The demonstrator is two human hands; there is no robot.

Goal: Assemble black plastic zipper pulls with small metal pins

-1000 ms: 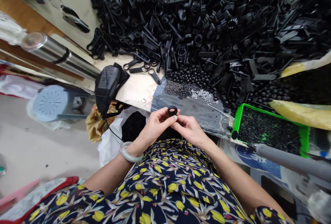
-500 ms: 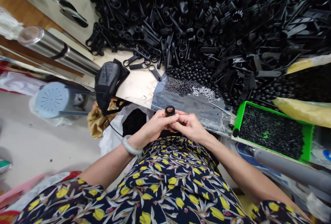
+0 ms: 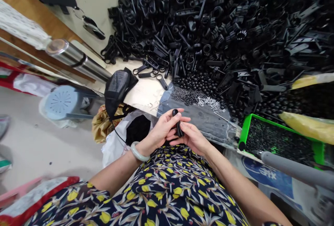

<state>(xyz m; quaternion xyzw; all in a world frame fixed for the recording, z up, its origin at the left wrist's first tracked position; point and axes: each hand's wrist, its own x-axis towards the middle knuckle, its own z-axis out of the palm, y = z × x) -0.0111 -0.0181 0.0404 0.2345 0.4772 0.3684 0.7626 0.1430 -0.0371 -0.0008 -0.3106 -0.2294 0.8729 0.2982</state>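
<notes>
Black plastic clip [image 3: 177, 125] sits pinched between both hands just above the lap — long axis approx. upright, round end up; left hand [image 3: 162, 129] and right hand [image 3: 192, 136] both closed on it.

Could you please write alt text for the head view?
Both hands, left hand and right hand, hold a small black part together above a floral lap. Beyond them a table bears a huge pile of black plastic parts, with a green tray at right.
</notes>
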